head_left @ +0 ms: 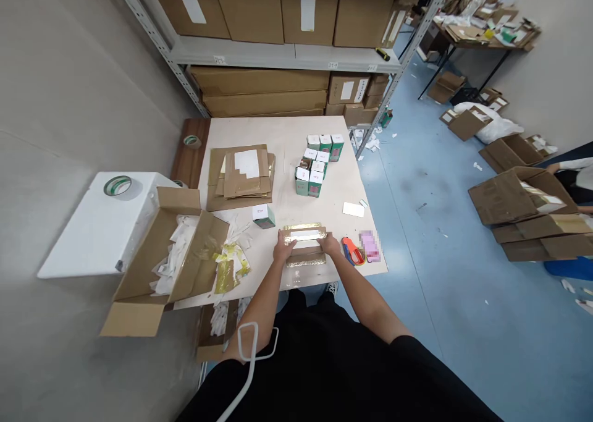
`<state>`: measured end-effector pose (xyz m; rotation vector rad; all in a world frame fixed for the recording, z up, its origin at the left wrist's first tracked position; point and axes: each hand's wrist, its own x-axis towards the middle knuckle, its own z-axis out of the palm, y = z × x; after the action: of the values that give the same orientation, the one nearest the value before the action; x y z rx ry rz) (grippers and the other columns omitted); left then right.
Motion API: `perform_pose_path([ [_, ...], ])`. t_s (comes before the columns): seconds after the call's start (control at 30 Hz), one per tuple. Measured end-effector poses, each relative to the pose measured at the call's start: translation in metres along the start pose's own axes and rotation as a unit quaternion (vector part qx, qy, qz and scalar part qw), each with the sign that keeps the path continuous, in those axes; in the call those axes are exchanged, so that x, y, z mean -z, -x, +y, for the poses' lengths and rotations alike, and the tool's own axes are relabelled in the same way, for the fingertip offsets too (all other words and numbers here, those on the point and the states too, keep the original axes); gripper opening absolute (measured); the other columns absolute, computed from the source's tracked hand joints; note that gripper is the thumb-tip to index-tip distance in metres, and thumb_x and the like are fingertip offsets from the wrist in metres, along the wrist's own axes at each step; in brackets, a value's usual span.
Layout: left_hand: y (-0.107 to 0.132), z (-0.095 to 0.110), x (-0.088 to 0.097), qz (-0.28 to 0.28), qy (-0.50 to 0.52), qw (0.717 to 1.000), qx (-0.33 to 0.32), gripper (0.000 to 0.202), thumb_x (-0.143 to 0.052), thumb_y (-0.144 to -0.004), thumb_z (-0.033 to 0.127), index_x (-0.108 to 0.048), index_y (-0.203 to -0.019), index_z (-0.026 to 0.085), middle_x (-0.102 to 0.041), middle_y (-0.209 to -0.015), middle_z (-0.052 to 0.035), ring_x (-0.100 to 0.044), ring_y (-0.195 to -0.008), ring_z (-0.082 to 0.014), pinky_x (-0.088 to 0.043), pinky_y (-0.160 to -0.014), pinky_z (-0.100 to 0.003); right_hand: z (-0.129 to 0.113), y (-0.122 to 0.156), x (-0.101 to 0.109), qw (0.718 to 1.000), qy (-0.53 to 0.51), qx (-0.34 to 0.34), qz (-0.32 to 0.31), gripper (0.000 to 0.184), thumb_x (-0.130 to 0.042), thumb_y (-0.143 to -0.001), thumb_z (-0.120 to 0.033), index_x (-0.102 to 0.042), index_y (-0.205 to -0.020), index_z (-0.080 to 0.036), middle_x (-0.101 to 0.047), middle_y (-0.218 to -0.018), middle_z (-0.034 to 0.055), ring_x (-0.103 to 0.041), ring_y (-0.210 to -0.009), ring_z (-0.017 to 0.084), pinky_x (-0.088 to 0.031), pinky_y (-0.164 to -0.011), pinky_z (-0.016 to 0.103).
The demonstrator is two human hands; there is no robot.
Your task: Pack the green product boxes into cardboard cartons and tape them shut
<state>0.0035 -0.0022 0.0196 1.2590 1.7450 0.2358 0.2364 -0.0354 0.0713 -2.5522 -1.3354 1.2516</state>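
Observation:
Near the table's front edge lies a small flat cardboard piece (306, 255) with white strips across it and shiny tape along its edges. My left hand (281, 248) grips its left side, thumb on top. On the opposite side, my right hand (329, 244) holds the right edge. A single small green-and-white box (263, 216) stands beyond my left hand. Orange-handled scissors (354, 251) lie to the right of my right hand, beside a blurred pink item (369, 246). Further back stand several green-and-white boxes (315, 183) in a cluster.
Flattened cardboard (217, 168) is stacked at the table's back left. An open carton (185, 286) of white packets stands left, near crumpled yellow tape (225, 275). A white card (353, 209) lies right. Shelving (278, 54) rises behind; another person's sleeve (582, 162) shows far right.

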Motion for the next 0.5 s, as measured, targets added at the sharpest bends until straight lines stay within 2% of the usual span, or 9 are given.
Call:
perform_pose_path([
  [0.1, -0.004, -0.005, -0.002, -0.021, 0.016, 1.000, 0.016, 0.108, -0.073, -0.084, 0.064, -0.016, -0.167, 0.022, -0.059, -0.151, -0.0164, -0.060, -0.135, -0.0353, -0.044, -0.110, -0.041, 0.009, -0.006, -0.005, 1.000, -0.023, -0.004, -0.011, 0.051, -0.056, -0.100, -0.055, -0.055, -0.134, -0.017, -0.073, -0.123, 0.0134, -0.071, -0.109, 0.024, -0.049, -0.080, 0.026],
  [0.27, -0.008, -0.007, -0.001, -0.026, 0.013, 1.000, 0.010, 0.094, -0.069, -0.089, 0.058, -0.024, -0.163, 0.023, -0.062, -0.147, -0.0158, -0.061, -0.133, -0.0359, -0.046, -0.109, -0.043, 0.011, -0.018, -0.003, 0.999, -0.040, 0.023, -0.017, 0.042, -0.062, -0.096, -0.048, -0.062, -0.125, -0.018, -0.076, -0.115, 0.0100, -0.071, -0.103, 0.023, -0.049, -0.077, 0.024],
  [0.4, -0.010, -0.010, 0.006, -0.048, 0.063, 0.997, -0.001, 0.081, -0.068, -0.091, 0.053, -0.036, -0.159, 0.022, -0.063, -0.147, -0.0149, -0.061, -0.133, -0.0324, -0.045, -0.110, -0.041, 0.009, -0.015, 0.005, 0.999, -0.027, 0.029, -0.017, 0.030, -0.062, -0.095, -0.045, -0.072, -0.098, -0.017, -0.078, -0.103, 0.0128, -0.072, -0.097, 0.025, -0.049, -0.074, 0.026],
  [0.5, -0.011, -0.008, 0.021, -0.053, 0.105, 0.993, -0.009, 0.070, -0.067, -0.091, 0.056, -0.050, -0.149, 0.021, -0.065, -0.144, -0.0149, -0.064, -0.130, -0.0307, -0.047, -0.108, -0.039, 0.012, -0.003, 0.011, 0.998, -0.034, 0.034, -0.031, 0.039, -0.057, -0.098, -0.049, -0.073, -0.084, -0.017, -0.078, -0.091, 0.0122, -0.073, -0.087, 0.025, -0.051, -0.071, 0.027],
])
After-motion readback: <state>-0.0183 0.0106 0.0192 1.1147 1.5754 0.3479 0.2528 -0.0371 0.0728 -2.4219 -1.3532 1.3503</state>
